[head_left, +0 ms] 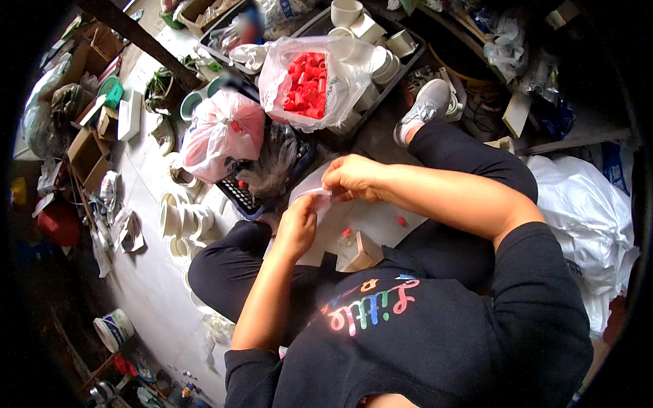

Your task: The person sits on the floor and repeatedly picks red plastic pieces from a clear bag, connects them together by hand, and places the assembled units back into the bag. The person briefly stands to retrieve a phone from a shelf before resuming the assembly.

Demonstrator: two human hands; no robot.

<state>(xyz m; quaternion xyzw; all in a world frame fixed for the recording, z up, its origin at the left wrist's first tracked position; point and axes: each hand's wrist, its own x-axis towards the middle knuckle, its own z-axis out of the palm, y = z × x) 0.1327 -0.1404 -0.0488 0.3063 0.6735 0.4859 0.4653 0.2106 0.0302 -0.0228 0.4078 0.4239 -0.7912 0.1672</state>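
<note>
A thin, whitish see-through plastic bag (308, 188) is stretched between my two hands above my lap. My left hand (298, 227) pinches its lower edge with closed fingers. On the far right side of it, my right hand (354, 178) grips the plastic between thumb and fingers. Under the hands lies a white sheet or board (384, 221), partly covered by my arms. A small red plastic piece (401, 221) rests on that surface. Closer to my body, a small open box (364, 252) sits next to another red-tipped piece (347, 232).
Ahead stands an open clear bag (269, 88) of red plastic pieces (306, 85). Left of it, a tied pinkish bag (224, 136) sits by a black basket (248, 197). White pipe fittings (183, 217) line the floor at left. A large white sack (578, 211) lies at right.
</note>
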